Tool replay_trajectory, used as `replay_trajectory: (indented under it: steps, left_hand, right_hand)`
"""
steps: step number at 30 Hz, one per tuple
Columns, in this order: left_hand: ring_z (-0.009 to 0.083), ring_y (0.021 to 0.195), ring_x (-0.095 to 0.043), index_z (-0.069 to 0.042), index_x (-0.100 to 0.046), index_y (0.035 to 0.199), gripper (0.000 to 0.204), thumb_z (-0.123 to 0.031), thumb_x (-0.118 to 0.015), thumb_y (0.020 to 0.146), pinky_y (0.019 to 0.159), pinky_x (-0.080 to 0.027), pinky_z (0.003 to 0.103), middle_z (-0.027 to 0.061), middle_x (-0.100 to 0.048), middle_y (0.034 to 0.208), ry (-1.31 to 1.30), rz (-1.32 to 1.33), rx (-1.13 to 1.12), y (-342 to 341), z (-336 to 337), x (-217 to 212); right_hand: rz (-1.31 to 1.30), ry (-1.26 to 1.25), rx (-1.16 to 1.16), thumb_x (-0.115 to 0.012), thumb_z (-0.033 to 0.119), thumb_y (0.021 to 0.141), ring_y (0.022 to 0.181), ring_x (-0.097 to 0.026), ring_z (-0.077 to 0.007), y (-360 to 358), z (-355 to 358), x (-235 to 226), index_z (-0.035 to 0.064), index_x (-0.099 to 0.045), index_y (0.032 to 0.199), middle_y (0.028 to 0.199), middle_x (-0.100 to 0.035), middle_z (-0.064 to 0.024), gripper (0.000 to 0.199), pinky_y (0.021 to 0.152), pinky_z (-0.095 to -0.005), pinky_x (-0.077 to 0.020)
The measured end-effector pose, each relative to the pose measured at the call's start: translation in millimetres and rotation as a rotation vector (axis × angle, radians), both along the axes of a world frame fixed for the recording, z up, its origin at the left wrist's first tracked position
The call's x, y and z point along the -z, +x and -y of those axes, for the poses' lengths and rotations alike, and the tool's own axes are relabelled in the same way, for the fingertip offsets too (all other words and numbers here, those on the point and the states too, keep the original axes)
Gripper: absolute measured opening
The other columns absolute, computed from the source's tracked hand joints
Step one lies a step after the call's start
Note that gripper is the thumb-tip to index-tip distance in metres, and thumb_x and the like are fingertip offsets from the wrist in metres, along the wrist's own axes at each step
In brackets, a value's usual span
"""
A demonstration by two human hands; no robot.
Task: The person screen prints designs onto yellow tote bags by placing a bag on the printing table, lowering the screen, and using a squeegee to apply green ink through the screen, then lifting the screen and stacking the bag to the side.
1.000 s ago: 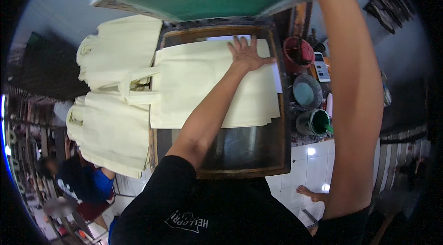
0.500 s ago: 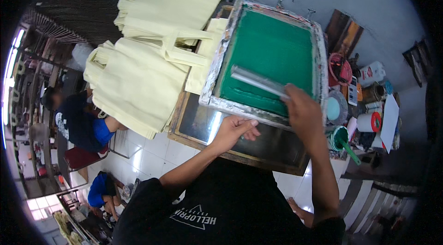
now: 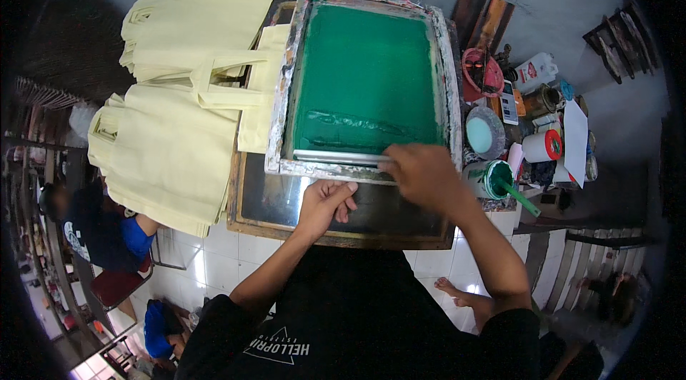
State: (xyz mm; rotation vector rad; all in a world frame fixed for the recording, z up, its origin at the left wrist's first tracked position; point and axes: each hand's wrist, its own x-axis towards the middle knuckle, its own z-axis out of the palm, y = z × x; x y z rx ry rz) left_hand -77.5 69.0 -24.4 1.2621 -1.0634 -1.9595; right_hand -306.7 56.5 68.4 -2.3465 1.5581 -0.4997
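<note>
A silk-screen frame [image 3: 274, 138], its rim crusted with paint, lies over the table with green ink [image 3: 368, 65] spread across its mesh. My right hand [image 3: 421, 174] is closed round the right end of a pale, long squeegee [image 3: 336, 157], which lies along the near inner edge of the frame. A ridge of wet ink runs just beyond the squeegee. My left hand [image 3: 325, 208] is at the near rim, left of the middle, with its fingers curled and thumb against them. Whether it holds anything is hidden.
Stacks of pale yellow cloth bags [image 3: 168, 151] stand at the left; one bag [image 3: 259, 97] reaches under the frame. At the right are an open ink tub [image 3: 493, 178] with a green stirrer, a pink basket [image 3: 482, 72] and a bowl [image 3: 486, 131]. Another person [image 3: 107, 230] sits at far left.
The squeegee has come down from a slanted position over the mesh to lie level at the near edge. My right hand moved with it. The whole view has shifted, moving the scene left.
</note>
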Motion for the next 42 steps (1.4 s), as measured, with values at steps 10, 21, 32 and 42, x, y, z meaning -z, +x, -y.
replay_trajectory:
  steps: [10, 21, 32, 42]
  left_hand:
    - [0.0148, 0.046, -0.057, 0.004, -0.067, 0.084, 0.027, -0.019, -0.065, 0.098, 0.045, -0.044, 0.028, 0.0111, -0.067, 0.066, 0.025, -0.006, -0.01, 4.5, -2.7, 1.8]
    - [0.0236, 0.082, -0.075, 0.003, -0.063, 0.121, 0.033, -0.022, -0.06, 0.1, 0.069, -0.059, 0.031, 0.0214, -0.074, 0.101, 0.476, -0.388, 0.179, 35.3, 13.8, -16.5]
    - [0.0346, 0.107, -0.066, -0.004, -0.07, 0.116, 0.03, -0.022, -0.07, 0.092, 0.093, -0.05, 0.042, 0.0182, -0.07, 0.112, -1.515, 0.698, -0.072, -32.4, 308.6, -61.5]
    - [0.039, 0.079, -0.07, -0.007, -0.076, 0.104, 0.028, -0.029, -0.075, 0.087, 0.074, -0.053, 0.046, 0.0205, -0.072, 0.084, -1.176, 0.831, 0.214, -19.5, 291.3, -60.2]
  right_hand:
    - [-0.15, -0.254, -0.023, -0.067, 0.027, 0.094, 0.078, -0.067, -0.0372, -20.6, 117.9, 40.6, 0.0074, -0.058, 0.092, 0.078, -0.066, -0.0159, 0.022, 0.063, -0.0476, -0.0519]
    - [-0.079, 0.112, 0.069, -0.072, 0.045, 0.089, 0.099, -0.069, -0.0413, -72.5, 313.1, 1.5, 0.0092, -0.075, 0.115, 0.107, -0.073, -0.0236, 0.045, 0.091, -0.0509, -0.0528]
    - [-0.267, -0.263, 0.332, -0.059, 0.075, 0.085, 0.08, -0.072, -0.0376, -37.0, 279.7, 45.4, 0.0068, -0.072, 0.095, 0.085, -0.074, -0.0176, 0.071, 0.068, -0.0518, -0.0545]
    - [-0.259, -0.283, 0.283, -0.06, 0.072, 0.085, 0.075, -0.07, -0.0372, -34.0, 222.3, 48.2, 0.0079, -0.069, 0.085, 0.079, -0.071, -0.0138, 0.064, 0.062, -0.0505, -0.0526]
